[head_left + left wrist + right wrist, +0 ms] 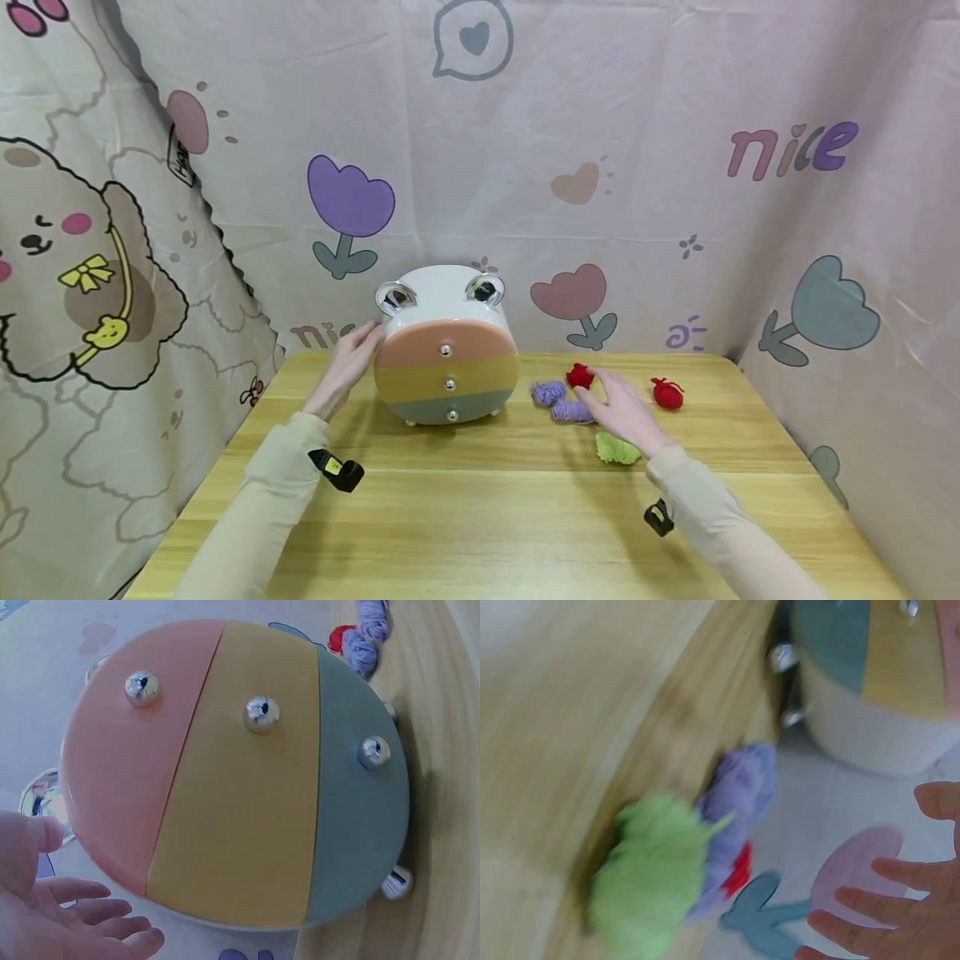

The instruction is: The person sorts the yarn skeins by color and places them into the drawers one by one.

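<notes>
A small three-drawer box (412, 360) shaped like a frog head stands upright on the table, with pink, yellow and grey-green fronts, silver knobs and shiny eyes. At its upper left side is my left hand (347, 368), fingers extended; in the left wrist view they lie beside the box, and whether they touch it I cannot tell. My right hand (624, 412) hovers with spread fingers over the yarn, holding nothing. Around it lie two purple yarn skeins (548, 393), a red yarn ball (580, 376) and a light green yarn bundle (649, 877), partly behind the hand in the head view.
Another red yarn ball (667, 395) lies to the right of my right hand. The wooden table (465, 517) ends at a printed curtain (465, 167) behind, with more curtain at both sides. A small black device sits at each wrist.
</notes>
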Demonstrator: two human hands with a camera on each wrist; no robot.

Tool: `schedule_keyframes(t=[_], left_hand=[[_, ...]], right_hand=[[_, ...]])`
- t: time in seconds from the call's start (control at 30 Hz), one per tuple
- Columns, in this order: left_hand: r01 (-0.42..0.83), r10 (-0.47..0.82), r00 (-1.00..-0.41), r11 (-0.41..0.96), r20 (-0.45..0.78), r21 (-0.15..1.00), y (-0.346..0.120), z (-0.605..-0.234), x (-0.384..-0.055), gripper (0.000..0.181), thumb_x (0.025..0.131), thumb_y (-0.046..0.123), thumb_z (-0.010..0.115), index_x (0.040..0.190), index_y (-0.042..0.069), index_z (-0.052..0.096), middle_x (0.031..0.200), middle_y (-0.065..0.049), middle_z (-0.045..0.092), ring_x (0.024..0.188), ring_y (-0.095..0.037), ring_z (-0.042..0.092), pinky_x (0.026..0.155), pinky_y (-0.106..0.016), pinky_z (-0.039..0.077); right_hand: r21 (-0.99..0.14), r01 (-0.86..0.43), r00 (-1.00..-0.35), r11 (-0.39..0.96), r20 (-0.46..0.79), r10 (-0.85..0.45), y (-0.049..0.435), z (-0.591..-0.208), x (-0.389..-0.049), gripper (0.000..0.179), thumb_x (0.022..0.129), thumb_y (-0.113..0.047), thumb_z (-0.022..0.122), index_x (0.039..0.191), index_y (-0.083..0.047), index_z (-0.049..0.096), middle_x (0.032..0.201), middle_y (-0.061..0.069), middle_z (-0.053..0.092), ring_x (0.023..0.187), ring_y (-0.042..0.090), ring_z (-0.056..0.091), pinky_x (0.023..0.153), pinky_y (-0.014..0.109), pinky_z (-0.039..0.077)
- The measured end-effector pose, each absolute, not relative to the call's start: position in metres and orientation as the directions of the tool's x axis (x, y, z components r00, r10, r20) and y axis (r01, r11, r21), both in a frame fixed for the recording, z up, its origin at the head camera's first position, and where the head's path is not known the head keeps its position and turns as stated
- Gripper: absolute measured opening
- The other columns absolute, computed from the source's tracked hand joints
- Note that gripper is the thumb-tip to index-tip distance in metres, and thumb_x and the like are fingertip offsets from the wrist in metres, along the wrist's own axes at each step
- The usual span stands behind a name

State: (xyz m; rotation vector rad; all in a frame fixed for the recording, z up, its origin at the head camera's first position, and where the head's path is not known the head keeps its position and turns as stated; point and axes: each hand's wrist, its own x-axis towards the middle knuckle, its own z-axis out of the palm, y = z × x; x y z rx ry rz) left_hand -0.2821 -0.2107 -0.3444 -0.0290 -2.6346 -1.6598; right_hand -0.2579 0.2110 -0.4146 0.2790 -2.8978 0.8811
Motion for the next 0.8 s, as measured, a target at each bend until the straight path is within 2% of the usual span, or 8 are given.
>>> schedule_keyframes(t=[0.17, 0.3, 0.4, 0.5, 0.8], left_hand=[[0.003, -0.004, -1.000, 0.383, 0.005, 0.924, -0.204, -0.340, -0.287, 0.068, 0.107, 0.042, 0.041, 0.159, 0.004, 0.021, 0.168, -0.017, 0.018, 0.157, -0.033, 0.016, 0.129, -0.047, 0.016], [-0.017, -0.026, -1.000, 0.383, -0.008, 0.924, -0.199, -0.338, -0.289, 0.068, 0.106, 0.044, 0.043, 0.159, 0.006, 0.025, 0.167, -0.015, 0.021, 0.157, -0.033, 0.019, 0.129, -0.046, 0.019], [-0.024, -0.043, -0.999, 0.404, -0.007, 0.914, -0.197, -0.338, -0.290, 0.066, 0.105, 0.045, 0.045, 0.158, 0.008, 0.030, 0.166, -0.015, 0.027, 0.155, -0.033, 0.024, 0.128, -0.047, 0.023], [-0.026, -0.053, -0.999, 0.409, -0.005, 0.912, -0.195, -0.338, -0.292, 0.064, 0.105, 0.043, 0.046, 0.157, 0.009, 0.033, 0.165, -0.015, 0.029, 0.155, -0.033, 0.026, 0.127, -0.046, 0.025], [-0.045, -0.058, -0.998, 0.404, -0.023, 0.914, -0.198, -0.338, -0.292, 0.065, 0.104, 0.043, 0.048, 0.157, 0.008, 0.033, 0.165, -0.015, 0.029, 0.155, -0.034, 0.026, 0.127, -0.047, 0.025]], right_hand=[[-0.547, -0.273, -0.961, 0.791, 0.196, -0.196, 0.178, -0.399, -0.257, 0.058, 0.101, -0.042, 0.055, 0.146, -0.005, 0.050, 0.147, 0.021, 0.055, 0.134, 0.043, 0.053, 0.112, 0.061, 0.040], [-0.569, -0.304, -0.953, 0.764, 0.200, -0.230, 0.151, -0.384, -0.256, 0.054, 0.101, -0.042, 0.055, 0.143, -0.009, 0.054, 0.142, 0.016, 0.060, 0.116, 0.033, 0.067, 0.107, 0.058, 0.046], [-0.606, -0.324, -0.946, 0.727, 0.200, -0.254, 0.132, -0.374, -0.257, 0.052, 0.100, -0.043, 0.055, 0.141, -0.011, 0.056, 0.139, 0.014, 0.063, 0.112, 0.031, 0.070, 0.103, 0.056, 0.050], [-0.635, -0.347, -0.938, 0.690, 0.222, -0.268, 0.115, -0.366, -0.259, 0.049, 0.100, -0.042, 0.056, 0.137, -0.011, 0.059, 0.133, 0.013, 0.067, 0.119, 0.034, 0.066, 0.100, 0.053, 0.052], [-0.736, -0.356, -0.934, 0.576, 0.257, -0.248, 0.078, -0.351, -0.264, 0.038, 0.098, -0.035, 0.062, 0.123, -0.007, 0.067, 0.115, 0.011, 0.074, 0.102, 0.026, 0.071, 0.092, 0.042, 0.057]])
